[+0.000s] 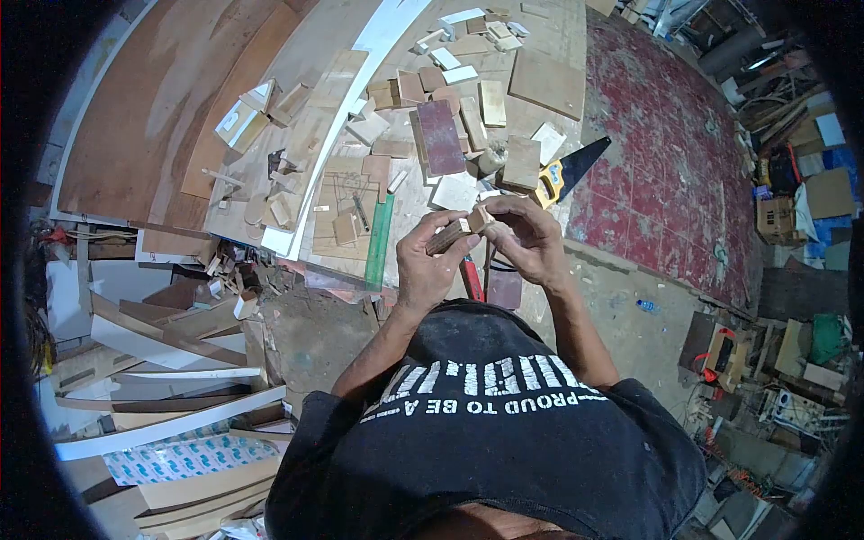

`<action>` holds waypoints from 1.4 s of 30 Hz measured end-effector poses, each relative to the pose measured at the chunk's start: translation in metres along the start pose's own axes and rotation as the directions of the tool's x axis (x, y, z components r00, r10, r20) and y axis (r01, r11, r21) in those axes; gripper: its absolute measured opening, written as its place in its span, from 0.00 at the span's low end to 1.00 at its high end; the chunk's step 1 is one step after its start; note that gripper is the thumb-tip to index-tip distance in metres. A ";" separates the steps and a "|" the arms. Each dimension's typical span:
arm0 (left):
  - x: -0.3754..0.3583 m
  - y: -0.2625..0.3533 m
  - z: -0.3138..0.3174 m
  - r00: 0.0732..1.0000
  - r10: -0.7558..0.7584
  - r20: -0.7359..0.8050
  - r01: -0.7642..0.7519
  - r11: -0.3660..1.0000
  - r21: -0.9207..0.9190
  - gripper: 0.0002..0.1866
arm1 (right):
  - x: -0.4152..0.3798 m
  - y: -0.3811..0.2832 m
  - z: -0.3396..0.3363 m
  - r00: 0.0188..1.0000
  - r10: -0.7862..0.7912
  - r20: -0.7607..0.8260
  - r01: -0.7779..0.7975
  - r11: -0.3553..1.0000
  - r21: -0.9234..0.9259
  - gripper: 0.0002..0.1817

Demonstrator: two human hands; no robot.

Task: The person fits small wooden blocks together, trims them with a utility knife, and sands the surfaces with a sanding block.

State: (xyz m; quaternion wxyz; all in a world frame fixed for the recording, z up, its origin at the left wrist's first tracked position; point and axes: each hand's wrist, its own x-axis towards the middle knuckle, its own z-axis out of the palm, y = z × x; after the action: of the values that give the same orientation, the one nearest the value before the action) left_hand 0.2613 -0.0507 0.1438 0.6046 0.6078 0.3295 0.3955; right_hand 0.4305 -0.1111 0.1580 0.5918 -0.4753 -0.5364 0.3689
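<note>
My left hand (pixel 428 256) is closed around a small brown wooden block (pixel 447 237), thumb along its near side. In my right hand (pixel 529 241), another small wooden block (pixel 481 218) is pinched between fingers and thumb. The two blocks are close together in front of my chest; whether they touch is hard to tell. Below them is a red-handled tool (pixel 472 279), its kind partly hidden. A green ruler (pixel 381 238) lies left of my left hand. Beyond my right hand rests a handsaw (pixel 573 171) with a yellow and black handle.
Many wood offcuts and a dark red rectangular piece (pixel 439 137) cover the plywood worktable (pixel 333 99). A wide wooden board (pixel 546 83) lies at the back. Curved wooden strips (pixel 180 423) are piled at lower left. A stained red surface (pixel 666 153) extends on the right.
</note>
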 end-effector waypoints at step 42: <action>-0.004 0.038 0.003 0.991 0.015 0.130 -0.051 0.959 0.278 0.55 | 0.017 -0.039 0.022 0.970 -0.129 0.206 0.241 0.608 -0.756 0.11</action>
State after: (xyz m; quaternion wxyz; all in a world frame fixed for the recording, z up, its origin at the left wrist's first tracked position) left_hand 0.2594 -0.0581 0.1814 0.5255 0.7166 0.3331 0.3153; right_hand 0.4081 -0.1017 0.1994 0.3278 -0.6003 -0.7262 0.0688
